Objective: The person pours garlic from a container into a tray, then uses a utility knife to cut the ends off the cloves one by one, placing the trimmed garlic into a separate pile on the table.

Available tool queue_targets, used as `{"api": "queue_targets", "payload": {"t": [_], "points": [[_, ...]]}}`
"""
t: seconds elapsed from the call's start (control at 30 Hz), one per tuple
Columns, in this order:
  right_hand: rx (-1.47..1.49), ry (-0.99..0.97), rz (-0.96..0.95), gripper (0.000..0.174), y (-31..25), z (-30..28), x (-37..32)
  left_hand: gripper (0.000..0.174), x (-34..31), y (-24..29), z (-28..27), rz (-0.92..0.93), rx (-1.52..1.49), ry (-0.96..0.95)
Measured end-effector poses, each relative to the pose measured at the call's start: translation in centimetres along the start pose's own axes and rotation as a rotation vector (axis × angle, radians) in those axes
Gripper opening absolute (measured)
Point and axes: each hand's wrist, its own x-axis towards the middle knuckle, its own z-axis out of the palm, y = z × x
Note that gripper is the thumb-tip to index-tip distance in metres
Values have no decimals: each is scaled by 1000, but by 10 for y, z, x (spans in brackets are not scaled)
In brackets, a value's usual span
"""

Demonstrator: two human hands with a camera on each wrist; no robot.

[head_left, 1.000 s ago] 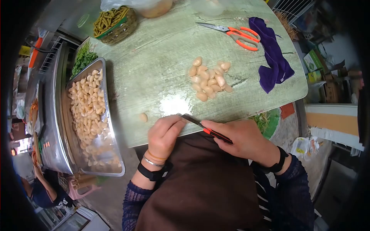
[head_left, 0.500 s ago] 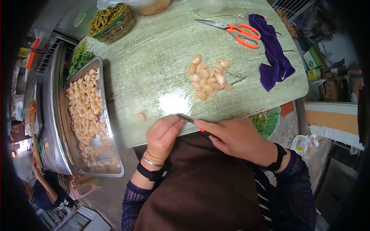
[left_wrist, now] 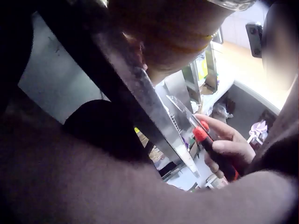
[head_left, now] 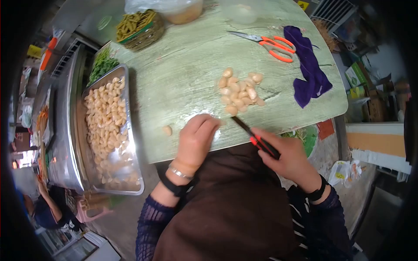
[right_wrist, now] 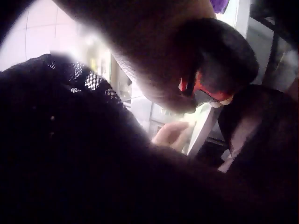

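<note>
My right hand (head_left: pixel 287 154) grips a small knife (head_left: pixel 257 138) by its black and red handle; the dark blade points up and left toward a pile of pale, oval, bean-like pieces (head_left: pixel 238 93) on the table. Just left of the blade, my left hand (head_left: pixel 198 137) is over the table's near edge with thumb and fingers pinched together, a blurred pale piece (head_left: pixel 223 123) at their tips. One more single pale piece (head_left: pixel 167 130) lies left of that hand. In the left wrist view the knife (left_wrist: pixel 201 133) shows in the right hand (left_wrist: pixel 233 149).
A metal tray (head_left: pixel 138 167) of many such pieces stands at left. Orange-handled scissors (head_left: pixel 278 48) and a purple cloth (head_left: pixel 310 67) lie at back right. A green-rimmed basket (head_left: pixel 146 37) of thin green-brown strips and greens (head_left: pixel 102 65) are at back left. Another person's arm (head_left: pixel 50 202) appears far left.
The hands have parted: the knife blade has left the left fingertips and moved right with the right hand. The left hand has shifted up and right toward the pile. The whole view has shifted slightly.
</note>
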Motion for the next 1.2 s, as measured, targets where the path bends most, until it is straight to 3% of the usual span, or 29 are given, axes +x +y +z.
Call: {"api": "queue_targets", "payload": {"t": [0.13,0.23,0.3,0.4,0.57,0.63,0.83,1.2], "points": [[46,53,36,58,-5,0,8,35,26,14,2,-32,-73,14],[41,64,30,58,-2,-4,3,37,8,10,-45,-35,336,92],[21,66,38,58,3,-3,-1,36,-6,9,-73,-258,556,84],[31,27,27,58,4,5,3,31,-36,-15,-78,-448,357,-15],[-2,-3,-57,59,-11,10,12,26,-20,1,-47,-16,6,-137],[-19,-43,-38,60,-13,7,13,27,-15,6,-40,58,-25,-194],[-20,-192,44,61,-16,5,16,29,-18,7,-39,123,142,-108],[-175,-218,-185,55,-13,9,25,27,-25,-4,-32,169,79,-36]]}}
